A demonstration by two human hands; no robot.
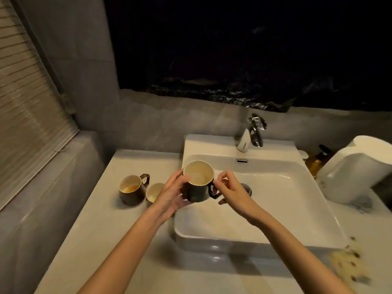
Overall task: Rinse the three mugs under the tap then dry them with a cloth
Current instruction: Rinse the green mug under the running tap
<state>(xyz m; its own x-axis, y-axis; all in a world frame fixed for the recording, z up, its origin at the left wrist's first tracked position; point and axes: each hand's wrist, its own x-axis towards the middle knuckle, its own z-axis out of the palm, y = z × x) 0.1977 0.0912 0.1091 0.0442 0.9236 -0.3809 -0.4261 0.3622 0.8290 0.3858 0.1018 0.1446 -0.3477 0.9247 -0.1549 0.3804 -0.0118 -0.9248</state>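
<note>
Hands [169, 195] [230, 188] round mug [197, 193] over left sink rim [177, 225]

Dark greenish-black round ceramic mug [197, 192], cream inside. Dark brown round ceramic mug [131, 192], cream inside with orange stain. Small cream-lined mug [153, 193]. Glossy white ceramic sink [212, 145], shiny chrome metal tap [252, 132], pale yellow dark-spotted cloth [347, 264], beige slatted blind [25, 102].

One view only, worn on the person's head. It looks forward and steeply down over the desk [95, 230] onto the sink [212, 240], with the tap [252, 132] at the far side, above centre. The lens is wide: the blind [25, 124] at the left edge leans and bows. Both forearms [127, 251] cross the bottom edge, and the left hand [171, 194] and right hand [231, 187] meet at a mug [198, 183] mid-frame, near the camera.
</note>
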